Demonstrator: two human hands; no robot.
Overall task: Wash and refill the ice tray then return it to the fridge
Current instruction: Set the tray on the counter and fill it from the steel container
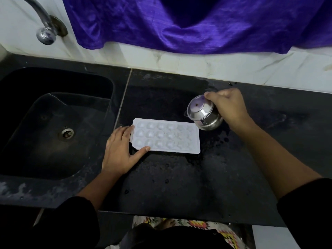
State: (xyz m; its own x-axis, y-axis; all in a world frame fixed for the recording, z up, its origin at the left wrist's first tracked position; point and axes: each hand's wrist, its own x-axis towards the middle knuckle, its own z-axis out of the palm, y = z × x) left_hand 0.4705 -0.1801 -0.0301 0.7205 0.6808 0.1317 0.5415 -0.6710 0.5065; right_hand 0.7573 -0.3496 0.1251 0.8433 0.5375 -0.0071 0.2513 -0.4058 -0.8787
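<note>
The white ice tray (166, 135) lay flat on the wet counter (179, 177) just right of the sink (53, 123), its left end pinned by the flat, open left hand (119, 150), while the right hand (228, 106) gripped a steel pot (203, 112) tipped over its far right corner, apparently to refill it.

Single head-worn wide-angle view, looking steeply down and forward from close above the wet black stone table (179, 177); black sink basin (53, 123) at left, white tiled wall (215, 63) ahead.
</note>
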